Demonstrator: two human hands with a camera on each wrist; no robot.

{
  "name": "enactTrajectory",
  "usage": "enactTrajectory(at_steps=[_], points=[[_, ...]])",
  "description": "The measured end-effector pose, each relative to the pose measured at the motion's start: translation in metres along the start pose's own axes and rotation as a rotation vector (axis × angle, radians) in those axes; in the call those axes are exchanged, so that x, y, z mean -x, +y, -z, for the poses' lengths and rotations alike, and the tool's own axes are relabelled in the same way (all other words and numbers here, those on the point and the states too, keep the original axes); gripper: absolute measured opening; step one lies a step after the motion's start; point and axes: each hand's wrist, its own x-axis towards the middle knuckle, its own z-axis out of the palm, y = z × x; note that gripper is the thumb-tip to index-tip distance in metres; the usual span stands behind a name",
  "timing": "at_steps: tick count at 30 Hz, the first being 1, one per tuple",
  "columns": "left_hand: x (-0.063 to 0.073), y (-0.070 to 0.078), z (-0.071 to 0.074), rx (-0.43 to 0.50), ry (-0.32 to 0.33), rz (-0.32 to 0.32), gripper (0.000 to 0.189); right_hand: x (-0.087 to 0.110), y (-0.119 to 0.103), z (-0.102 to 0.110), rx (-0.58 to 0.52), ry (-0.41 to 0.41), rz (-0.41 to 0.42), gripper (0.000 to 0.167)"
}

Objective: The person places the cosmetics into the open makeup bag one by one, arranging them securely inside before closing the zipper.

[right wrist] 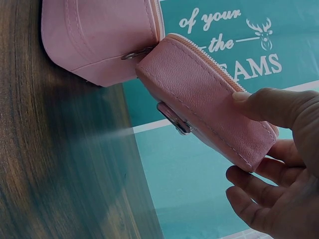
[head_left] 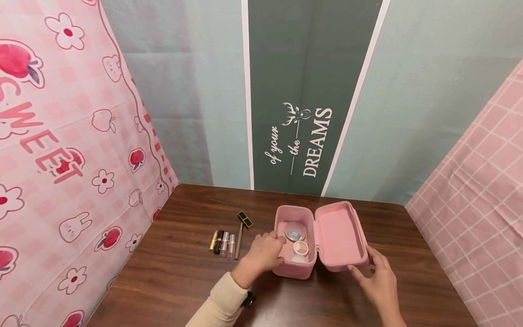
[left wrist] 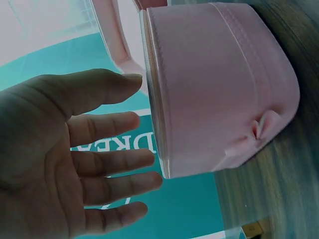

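A pink zippered cosmetic case [head_left: 292,271] stands upright on the table, its lid [head_left: 339,236] swung out to the right. Inside lie a round compact [head_left: 295,231] and a small round palette [head_left: 301,248] with three sections; a pale item below them is unclear. My left hand [head_left: 263,252] is at the case's left rim. In the left wrist view its fingers [left wrist: 117,162] reach out loosely and hold nothing. The right hand [head_left: 380,279] grips the lid's outer corner, thumb on the zip edge and fingers below, as the right wrist view shows.
Left of the case lie a gold tube [head_left: 214,240], a black tube [head_left: 219,242], two clear-based tubes [head_left: 224,244] and a thin brown stick [head_left: 239,243]. A black and gold box [head_left: 245,220] lies behind them. Printed cloths hang around the wooden table [head_left: 163,272].
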Motion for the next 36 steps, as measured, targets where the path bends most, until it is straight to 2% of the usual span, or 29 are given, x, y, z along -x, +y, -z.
enactTrajectory(at_steps=[7, 12, 27, 36], points=[[0.010, -0.013, -0.004, 0.042, 0.076, 0.015, 0.030, 0.001, -0.001, 0.000, -0.002, 0.009, 0.001, 0.067], [0.015, -0.021, -0.008, 0.062, 0.102, 0.031, 0.027, 0.003, -0.001, 0.000, 0.003, 0.011, 0.003, 0.067], [0.025, -0.043, -0.018, 0.129, 0.055, 0.138, 0.042, 0.006, -0.001, 0.001, -0.003, 0.000, -0.002, 0.067], [0.028, -0.056, -0.031, 0.113, 0.060, 0.189, 0.042, 0.008, -0.002, 0.001, 0.000, -0.012, -0.014, 0.068]])
